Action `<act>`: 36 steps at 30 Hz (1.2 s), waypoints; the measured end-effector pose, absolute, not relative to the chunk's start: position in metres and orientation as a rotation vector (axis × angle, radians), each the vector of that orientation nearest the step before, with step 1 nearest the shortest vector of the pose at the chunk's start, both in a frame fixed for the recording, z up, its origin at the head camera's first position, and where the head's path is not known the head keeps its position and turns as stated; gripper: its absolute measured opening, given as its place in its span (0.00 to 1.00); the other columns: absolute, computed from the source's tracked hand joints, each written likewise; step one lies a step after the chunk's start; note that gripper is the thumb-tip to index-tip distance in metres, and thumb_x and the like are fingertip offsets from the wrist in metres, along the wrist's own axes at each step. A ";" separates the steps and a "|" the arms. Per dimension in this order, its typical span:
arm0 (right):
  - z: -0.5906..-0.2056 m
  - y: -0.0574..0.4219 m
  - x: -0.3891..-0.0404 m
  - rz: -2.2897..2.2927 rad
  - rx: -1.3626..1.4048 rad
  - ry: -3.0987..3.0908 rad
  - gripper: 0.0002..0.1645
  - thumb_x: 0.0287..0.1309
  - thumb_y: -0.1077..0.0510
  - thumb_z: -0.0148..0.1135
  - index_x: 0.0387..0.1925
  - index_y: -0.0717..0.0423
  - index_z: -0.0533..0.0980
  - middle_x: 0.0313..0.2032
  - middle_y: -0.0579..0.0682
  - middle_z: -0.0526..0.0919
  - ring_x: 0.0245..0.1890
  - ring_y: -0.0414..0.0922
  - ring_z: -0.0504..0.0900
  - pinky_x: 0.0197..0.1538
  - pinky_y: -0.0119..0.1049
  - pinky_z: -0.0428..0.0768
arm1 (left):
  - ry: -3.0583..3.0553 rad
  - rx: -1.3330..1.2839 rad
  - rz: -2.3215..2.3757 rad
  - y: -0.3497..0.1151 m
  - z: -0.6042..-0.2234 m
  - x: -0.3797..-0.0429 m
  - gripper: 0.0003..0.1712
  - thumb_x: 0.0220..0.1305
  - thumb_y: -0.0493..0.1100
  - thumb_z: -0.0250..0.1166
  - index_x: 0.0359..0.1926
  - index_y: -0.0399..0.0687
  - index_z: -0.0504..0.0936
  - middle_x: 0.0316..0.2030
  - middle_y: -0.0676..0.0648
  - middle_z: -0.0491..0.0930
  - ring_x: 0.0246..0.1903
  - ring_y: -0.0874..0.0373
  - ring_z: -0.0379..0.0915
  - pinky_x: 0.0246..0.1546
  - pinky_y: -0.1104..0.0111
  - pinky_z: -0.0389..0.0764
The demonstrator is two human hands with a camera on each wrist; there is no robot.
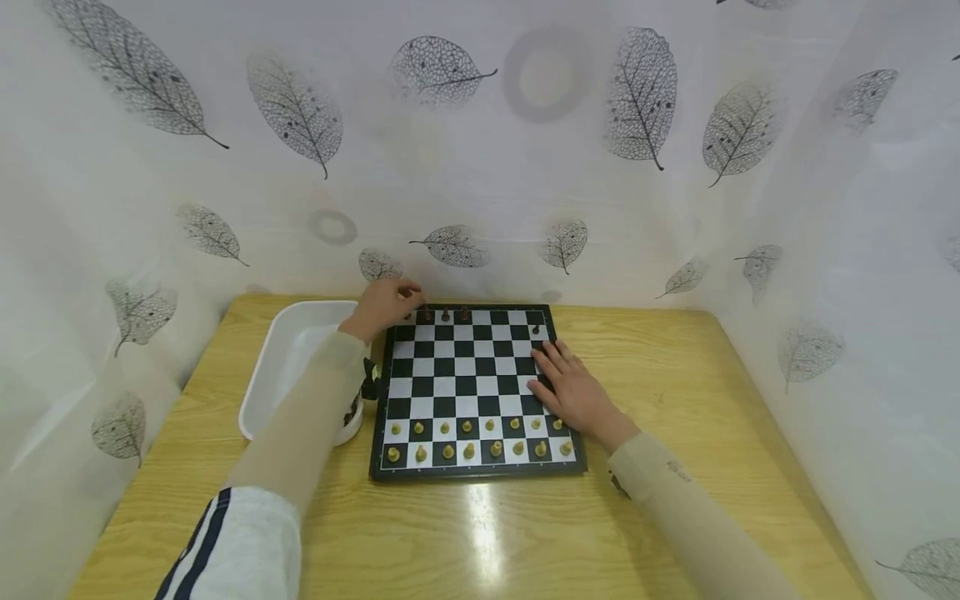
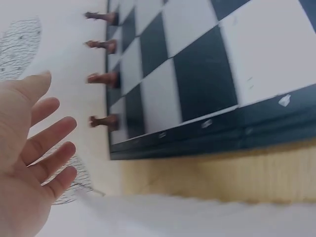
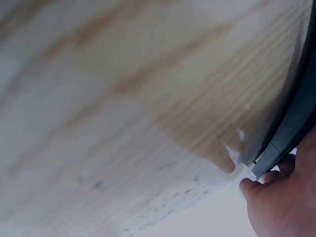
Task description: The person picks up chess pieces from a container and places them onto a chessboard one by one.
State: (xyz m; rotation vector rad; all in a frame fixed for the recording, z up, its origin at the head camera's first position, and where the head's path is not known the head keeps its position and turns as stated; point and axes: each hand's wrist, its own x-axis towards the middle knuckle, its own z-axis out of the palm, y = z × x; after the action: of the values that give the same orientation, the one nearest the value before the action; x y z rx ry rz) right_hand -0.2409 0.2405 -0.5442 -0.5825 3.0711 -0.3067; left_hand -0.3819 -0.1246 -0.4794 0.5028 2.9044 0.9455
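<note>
A black-and-white chessboard (image 1: 476, 364) lies on the wooden table. My left hand (image 1: 382, 307) hovers by its far left corner, fingers loosely bent and holding nothing. Beside that hand (image 2: 37, 143), in the left wrist view, several dark red-brown chess pieces stand in a row, a rook (image 2: 104, 122) in the corner. A lone dark pawn (image 1: 536, 329) stands near the far right corner. My right hand (image 1: 577, 392) rests with fingers spread on the board's right edge. Two rows of yellow chess pieces (image 1: 468, 451) line the near side.
To the left of the board is a white tray (image 1: 258, 387), partly behind my left forearm. A small white bowl (image 1: 348, 435) with dark pieces sits between tray and board. A leaf-patterned white curtain (image 1: 465, 192) hangs behind and around the table (image 1: 660, 400).
</note>
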 end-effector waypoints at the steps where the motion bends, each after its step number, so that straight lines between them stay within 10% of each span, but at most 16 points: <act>1: -0.544 0.240 -0.241 -0.308 -0.584 3.072 0.44 0.80 0.32 0.42 0.83 0.54 0.56 0.83 0.59 0.52 0.85 0.61 0.47 0.83 0.57 0.55 | 2.916 0.512 0.957 -0.127 -0.475 -0.381 0.27 0.79 0.54 0.58 0.66 0.40 0.81 0.60 0.34 0.83 0.61 0.38 0.78 0.62 0.45 0.80; 36: -0.543 0.239 -0.241 -0.287 -0.578 3.056 0.44 0.80 0.32 0.40 0.83 0.54 0.54 0.84 0.59 0.51 0.85 0.61 0.45 0.83 0.58 0.53 | 2.800 0.421 1.052 -0.211 -0.453 -0.321 0.21 0.79 0.48 0.61 0.63 0.39 0.82 0.49 0.36 0.88 0.49 0.39 0.84 0.48 0.54 0.83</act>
State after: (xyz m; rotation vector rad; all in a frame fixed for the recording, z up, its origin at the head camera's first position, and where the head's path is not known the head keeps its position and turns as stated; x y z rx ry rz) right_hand -0.2406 0.2391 -0.5433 -0.5780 3.0564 -0.2868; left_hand -0.3211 -0.2109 -0.4530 0.4206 2.7997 1.0522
